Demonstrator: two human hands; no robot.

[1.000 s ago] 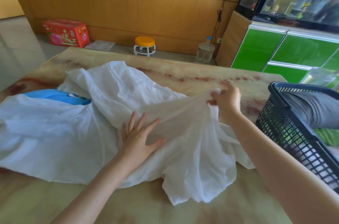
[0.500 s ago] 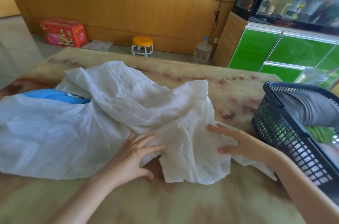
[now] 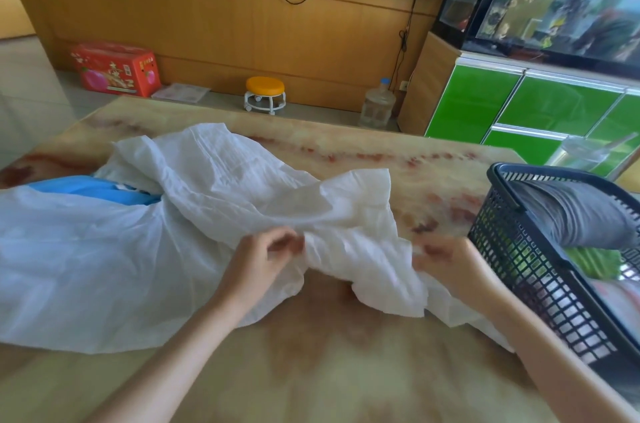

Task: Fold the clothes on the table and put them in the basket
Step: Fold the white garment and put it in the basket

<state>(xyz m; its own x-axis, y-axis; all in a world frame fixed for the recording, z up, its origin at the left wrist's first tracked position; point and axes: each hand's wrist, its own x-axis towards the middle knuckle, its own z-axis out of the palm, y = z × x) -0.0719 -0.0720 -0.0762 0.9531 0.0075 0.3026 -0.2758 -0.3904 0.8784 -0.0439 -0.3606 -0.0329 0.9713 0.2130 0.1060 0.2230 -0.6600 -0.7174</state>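
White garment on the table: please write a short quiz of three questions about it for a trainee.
1. True or false: the left hand and the right hand both grip the white garment.
2. Which cloth lies in the basket? A grey cloth, B yellow cloth, C red cloth.
3. Fill in: the blue cloth lies partly ___ the white garment.
Key: 1 true; 2 A; 3 under.

Honestly not much to read here. The only lettering is on the red carton (image 3: 116,68) sitting on the floor, upper left of the frame. It has yellowish characters across the front between pink fruit pictures, but they're way too blurry to make out.
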